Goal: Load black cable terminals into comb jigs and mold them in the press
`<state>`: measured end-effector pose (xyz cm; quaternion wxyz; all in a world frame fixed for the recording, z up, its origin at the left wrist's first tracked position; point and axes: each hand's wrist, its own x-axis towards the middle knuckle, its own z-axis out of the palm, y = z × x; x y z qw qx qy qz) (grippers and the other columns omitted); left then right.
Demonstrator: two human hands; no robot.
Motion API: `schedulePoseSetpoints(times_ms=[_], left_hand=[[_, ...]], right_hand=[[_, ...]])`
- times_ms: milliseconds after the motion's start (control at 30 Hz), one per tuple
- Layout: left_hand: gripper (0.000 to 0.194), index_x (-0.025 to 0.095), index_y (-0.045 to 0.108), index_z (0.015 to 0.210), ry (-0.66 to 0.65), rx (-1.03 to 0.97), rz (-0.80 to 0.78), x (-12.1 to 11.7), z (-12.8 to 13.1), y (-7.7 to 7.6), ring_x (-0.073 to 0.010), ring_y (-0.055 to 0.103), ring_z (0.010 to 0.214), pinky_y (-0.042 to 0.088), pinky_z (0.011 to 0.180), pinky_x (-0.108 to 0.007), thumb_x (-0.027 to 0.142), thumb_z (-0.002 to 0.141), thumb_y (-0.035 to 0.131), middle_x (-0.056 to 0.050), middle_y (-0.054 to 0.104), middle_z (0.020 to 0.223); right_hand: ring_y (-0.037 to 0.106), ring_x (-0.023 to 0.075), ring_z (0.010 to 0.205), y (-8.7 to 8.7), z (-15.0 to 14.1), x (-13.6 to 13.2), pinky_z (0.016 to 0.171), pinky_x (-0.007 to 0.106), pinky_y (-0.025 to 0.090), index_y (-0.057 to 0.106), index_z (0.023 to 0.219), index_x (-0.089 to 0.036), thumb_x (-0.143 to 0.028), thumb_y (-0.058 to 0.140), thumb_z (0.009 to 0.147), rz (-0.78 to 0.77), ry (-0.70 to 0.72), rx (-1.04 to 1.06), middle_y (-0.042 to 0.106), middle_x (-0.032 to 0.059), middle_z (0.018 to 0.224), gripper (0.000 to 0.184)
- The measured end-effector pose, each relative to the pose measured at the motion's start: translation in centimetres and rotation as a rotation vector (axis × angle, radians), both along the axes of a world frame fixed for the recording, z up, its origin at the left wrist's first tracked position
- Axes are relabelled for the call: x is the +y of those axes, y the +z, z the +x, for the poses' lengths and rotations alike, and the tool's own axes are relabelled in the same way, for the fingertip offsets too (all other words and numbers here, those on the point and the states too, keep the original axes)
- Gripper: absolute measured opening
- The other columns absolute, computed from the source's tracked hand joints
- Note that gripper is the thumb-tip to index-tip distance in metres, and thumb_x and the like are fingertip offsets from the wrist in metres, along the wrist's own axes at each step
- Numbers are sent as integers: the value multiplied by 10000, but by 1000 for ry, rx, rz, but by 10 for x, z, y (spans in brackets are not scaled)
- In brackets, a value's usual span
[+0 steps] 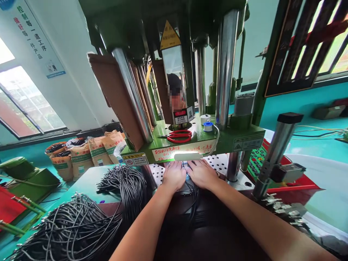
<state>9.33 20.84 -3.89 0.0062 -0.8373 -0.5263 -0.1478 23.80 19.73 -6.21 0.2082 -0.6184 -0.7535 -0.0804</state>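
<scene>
My left hand (174, 175) and my right hand (202, 173) lie side by side, palms down, under the green platen (231, 139) of a vertical press. Their fingers reach forward onto a small dark mould block (185, 189) lit by a work lamp (187, 156). The fingertips are hidden in the glare, so what they hold is unclear. Thin black cables (193, 203) run from the block back toward me between my forearms.
Bundles of black cables (81, 224) lie at the left on the teal table. Red scissors (179, 136) and a tape roll (208, 125) sit on the platen. Chrome columns (227, 69) rise above. Finished connectors (282, 208) lie at right. Sacks (81, 157) stand on the floor at left.
</scene>
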Motion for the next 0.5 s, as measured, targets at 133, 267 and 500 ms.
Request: schedulePoseSetpoints(times_ms=[133, 267, 500], left_hand=[[417, 204, 475, 1288, 40, -12, 29, -1, 6, -5, -207, 401, 1254, 231, 1110, -400, 279, 899, 344, -49, 503, 1332], [399, 213, 494, 1259, 74, -10, 41, 0, 11, -7, -215, 413, 1228, 228, 1103, -420, 263, 897, 334, -56, 523, 1292], [365, 194, 547, 1177, 107, -16, 51, -1, 15, -5, -237, 431, 1203, 229, 1090, -456, 277, 891, 337, -66, 556, 1235]], right_hand=[[491, 297, 1155, -1, -1, 8, 1022, 469, 287, 595, 1202, -148, -346, 342, 939, -15, -14, -9, 600, 169, 1172, 415], [544, 290, 1064, 2, 3, 13, 979, 442, 325, 640, 1121, -141, -334, 330, 942, -30, 8, -30, 645, 168, 1085, 406], [522, 260, 1087, 7, 8, 4, 999, 379, 318, 623, 1134, -147, -300, 331, 940, -9, 50, -58, 634, 139, 1108, 382]])
